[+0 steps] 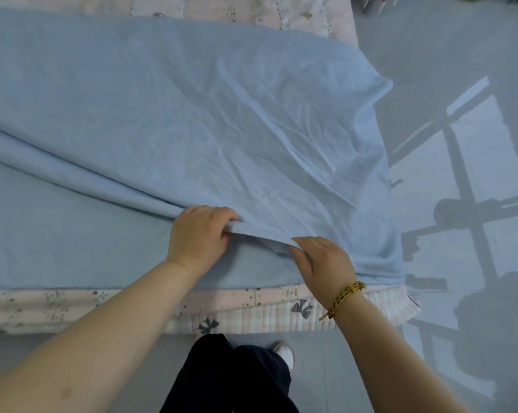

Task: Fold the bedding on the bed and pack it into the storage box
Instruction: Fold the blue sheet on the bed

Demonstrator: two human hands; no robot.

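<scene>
A light blue blanket (192,120) lies spread over the bed, with an upper layer folded across a lower one along a diagonal edge. Its right end droops over the bed's side. My left hand (198,236) grips the upper layer's edge near the bed's front, fingers curled over the fabric. Just to its right, my right hand (323,263), wearing a yellow beaded bracelet, pinches the same edge with fingers tucked under it. No storage box is in view.
Under the blanket lies a pink patterned quilted mattress pad (245,314), showing along the bed's front and far edges. The glossy grey floor (460,70) at right reflects a window frame. My dark trouser legs and a white shoe (286,353) stand against the bed's front.
</scene>
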